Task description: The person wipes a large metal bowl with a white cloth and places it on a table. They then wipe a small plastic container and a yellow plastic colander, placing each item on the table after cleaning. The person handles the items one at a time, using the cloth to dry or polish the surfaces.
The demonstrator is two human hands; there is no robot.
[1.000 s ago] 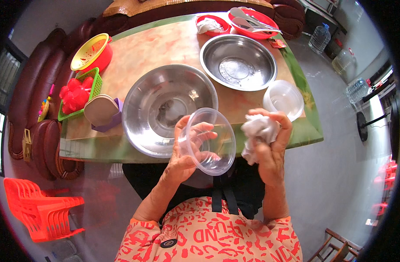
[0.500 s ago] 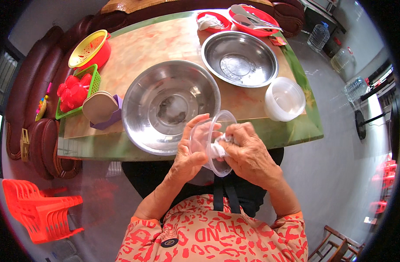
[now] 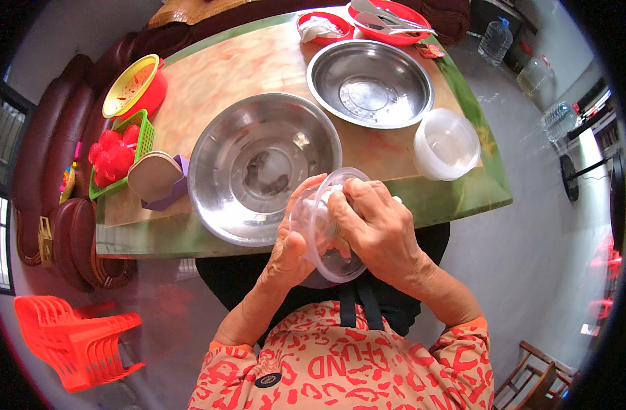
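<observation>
Green-edged table [image 3: 463, 198], right hand [image 3: 378, 232] now wiping inside clear bowl [image 3: 323, 236], left hand [image 3: 292, 249] holding

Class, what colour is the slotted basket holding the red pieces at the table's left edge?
Green basket, seen best in the head view.

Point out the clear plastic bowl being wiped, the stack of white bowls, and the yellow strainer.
clear plastic bowl [image 3: 311, 225], head view, on its see-through side wall
stack of white bowls [image 3: 447, 143], head view, inside the top bowl
yellow strainer [image 3: 130, 85], head view, on its perforated inside

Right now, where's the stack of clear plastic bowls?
In the head view, the stack of clear plastic bowls sits on the table's right edge, below the smaller steel basin.
</observation>
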